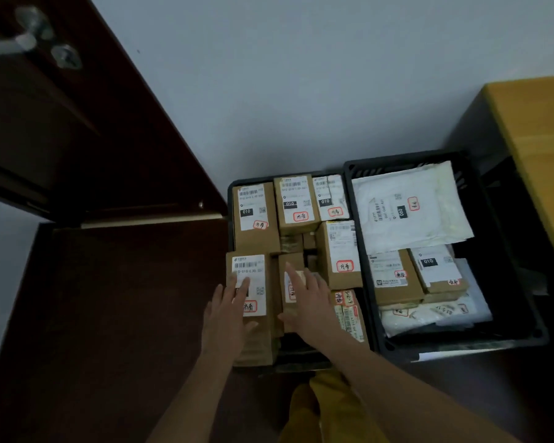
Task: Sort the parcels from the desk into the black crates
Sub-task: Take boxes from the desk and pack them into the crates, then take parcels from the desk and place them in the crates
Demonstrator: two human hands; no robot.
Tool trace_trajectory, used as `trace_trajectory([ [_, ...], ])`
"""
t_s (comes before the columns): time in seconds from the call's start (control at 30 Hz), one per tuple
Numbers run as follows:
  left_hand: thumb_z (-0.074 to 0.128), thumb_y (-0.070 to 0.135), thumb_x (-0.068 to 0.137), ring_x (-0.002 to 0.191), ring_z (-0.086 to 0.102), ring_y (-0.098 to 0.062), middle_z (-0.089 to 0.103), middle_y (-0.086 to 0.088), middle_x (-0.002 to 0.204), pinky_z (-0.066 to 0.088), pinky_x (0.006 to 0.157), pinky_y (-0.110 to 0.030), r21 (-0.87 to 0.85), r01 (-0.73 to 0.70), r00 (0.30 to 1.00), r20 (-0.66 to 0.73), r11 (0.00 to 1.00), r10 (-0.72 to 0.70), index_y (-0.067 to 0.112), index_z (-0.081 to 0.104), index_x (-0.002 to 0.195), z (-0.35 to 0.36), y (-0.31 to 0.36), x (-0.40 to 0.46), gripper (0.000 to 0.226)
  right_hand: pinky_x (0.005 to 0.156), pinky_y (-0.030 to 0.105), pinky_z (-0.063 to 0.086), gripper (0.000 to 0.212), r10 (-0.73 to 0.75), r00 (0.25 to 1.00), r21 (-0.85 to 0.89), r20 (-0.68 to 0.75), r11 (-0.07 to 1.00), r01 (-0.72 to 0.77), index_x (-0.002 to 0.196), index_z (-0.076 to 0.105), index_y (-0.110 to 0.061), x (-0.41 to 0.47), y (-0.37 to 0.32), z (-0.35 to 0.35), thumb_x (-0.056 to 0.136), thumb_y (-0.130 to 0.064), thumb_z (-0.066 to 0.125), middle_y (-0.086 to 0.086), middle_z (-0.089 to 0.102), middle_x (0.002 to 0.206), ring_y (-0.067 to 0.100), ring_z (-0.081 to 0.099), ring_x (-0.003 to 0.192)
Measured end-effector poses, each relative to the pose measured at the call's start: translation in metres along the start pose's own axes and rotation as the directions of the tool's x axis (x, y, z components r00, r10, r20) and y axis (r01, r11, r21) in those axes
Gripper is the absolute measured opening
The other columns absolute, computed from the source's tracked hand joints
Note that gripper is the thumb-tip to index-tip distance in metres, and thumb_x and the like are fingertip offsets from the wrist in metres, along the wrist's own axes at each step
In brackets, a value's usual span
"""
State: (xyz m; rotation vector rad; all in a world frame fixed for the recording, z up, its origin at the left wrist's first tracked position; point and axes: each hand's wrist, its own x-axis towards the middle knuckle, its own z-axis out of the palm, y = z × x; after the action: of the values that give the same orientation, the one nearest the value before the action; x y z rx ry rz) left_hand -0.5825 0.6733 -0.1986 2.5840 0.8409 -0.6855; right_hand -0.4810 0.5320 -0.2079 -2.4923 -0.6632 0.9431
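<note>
A dark brown door (77, 139) fills the view from nine to eleven o'clock, and the corner of the wooden desk (538, 129) shows at three o'clock; no parcels are visible on the part of it that can be seen. Below centre, toward five o'clock, two black crates sit side by side on the floor. The right crate (522, 279) holds a large white mailer bag (410, 206) on top of smaller cardboard boxes and soft white packets. The left crate (234, 187) is packed almost to its rim with brown cardboard parcels bearing white labels. At six o'clock both hands reach into this left crate: the left hand (227, 311) lies flat, fingers straight and spread, on the near-left parcel (250, 282), while the right hand (304, 298) rests with fingers extended and slightly apart on a narrower brown parcel (293, 273) just beside it. Neither hand grips anything. Judging by how full both crates are, the sorting looks well advanced, with the present step being to press or square these parcels into place; whether more remain on the desk cannot be told.
</note>
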Motion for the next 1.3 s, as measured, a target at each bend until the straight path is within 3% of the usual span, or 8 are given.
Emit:
trace_trajectory([
  [0.1, 0.057, 0.050, 0.092, 0.150, -0.009, -0.031, -0.020, 0.002, 0.163, 0.006, 0.120, -0.052, 0.062, -0.060, 0.997, -0.038, 0.996, 0.063, 0.035, -0.013, 0.154, -0.016, 0.011, -0.011, 0.094, 0.117, 0.062, -0.003, 0.099, -0.004, 0.999, -0.155, -0.048, 0.988, -0.004, 0.151, -0.014, -0.048, -0.023, -0.002, -0.019, 0.091, -0.043, 0.065, 0.005, -0.018, 0.164, 0.035, -0.017, 0.149],
  [0.2, 0.056, 0.051, 0.093, 0.149, -0.014, -0.032, -0.025, 0.002, 0.161, 0.004, 0.120, -0.055, 0.080, -0.130, 0.987, -0.090, 0.988, 0.137, 0.036, -0.014, 0.154, -0.038, 0.026, -0.024, 0.094, 0.113, 0.066, -0.009, 0.097, -0.003, 0.993, -0.236, -0.119, 0.971, -0.026, 0.150, -0.018, -0.048, -0.047, -0.005, -0.038, 0.093, -0.048, 0.060, 0.006, -0.028, 0.161, 0.039, -0.024, 0.147],
  [0.4, 0.057, 0.052, 0.092, 0.150, -0.014, -0.031, -0.026, 0.001, 0.161, 0.005, 0.119, -0.055, 0.158, -0.290, 0.923, -0.214, 0.944, 0.319, 0.036, -0.013, 0.154, -0.090, 0.083, -0.053, 0.094, 0.114, 0.067, -0.010, 0.098, 0.035, 0.940, -0.212, -0.340, 0.971, -0.113, 0.148, -0.022, -0.049, -0.098, -0.002, -0.087, 0.093, -0.048, 0.059, 0.004, -0.029, 0.161, 0.035, -0.025, 0.147],
  [0.63, 0.053, 0.054, 0.094, 0.149, -0.017, -0.033, -0.038, 0.004, 0.154, 0.001, 0.120, -0.056, 0.282, -0.473, 0.813, -0.226, 0.835, 0.537, 0.038, -0.019, 0.152, -0.119, 0.180, -0.079, 0.093, 0.113, 0.067, -0.011, 0.095, 0.127, 0.819, -0.139, -0.560, 0.960, -0.244, 0.150, -0.020, -0.047, -0.163, 0.038, -0.160, 0.095, -0.047, 0.058, 0.006, -0.027, 0.161, 0.036, -0.025, 0.147],
  [0.77, 0.049, 0.059, 0.094, 0.150, -0.010, -0.036, -0.030, -0.002, 0.159, 0.008, 0.120, -0.058, 0.372, -0.540, 0.738, -0.221, 0.755, 0.637, 0.037, -0.019, 0.152, -0.126, 0.244, -0.102, 0.093, 0.113, 0.068, -0.009, 0.096, 0.210, 0.743, -0.091, -0.636, 0.935, -0.342, 0.149, -0.023, -0.046, -0.204, 0.078, -0.200, 0.096, -0.046, 0.057, 0.006, -0.028, 0.161, 0.037, -0.023, 0.147],
  [1.1, 0.043, 0.059, 0.096, 0.149, -0.011, -0.036, -0.030, -0.003, 0.159, 0.010, 0.118, -0.060, 0.425, -0.682, 0.577, -0.186, 0.595, 0.795, 0.036, -0.020, 0.152, -0.104, 0.436, -0.155, 0.087, 0.113, 0.068, -0.007, 0.098, 0.334, 0.576, 0.039, -0.746, 0.886, -0.463, 0.148, -0.025, -0.046, -0.298, 0.217, -0.286, 0.095, -0.045, 0.058, 0.007, -0.028, 0.160, 0.038, -0.019, 0.148],
  [1.3, 0.045, 0.059, 0.096, 0.149, -0.012, -0.035, -0.030, -0.001, 0.159, 0.005, 0.117, -0.062, 0.442, -0.728, 0.543, -0.096, 0.525, 0.834, 0.037, -0.016, 0.153, -0.048, 0.575, -0.197, 0.087, 0.115, 0.067, -0.003, 0.099, 0.410, 0.480, 0.092, -0.776, 0.825, -0.557, 0.149, -0.023, -0.045, -0.371, 0.338, -0.328, 0.094, -0.046, 0.059, 0.007, -0.024, 0.162, 0.037, -0.017, 0.149],
])
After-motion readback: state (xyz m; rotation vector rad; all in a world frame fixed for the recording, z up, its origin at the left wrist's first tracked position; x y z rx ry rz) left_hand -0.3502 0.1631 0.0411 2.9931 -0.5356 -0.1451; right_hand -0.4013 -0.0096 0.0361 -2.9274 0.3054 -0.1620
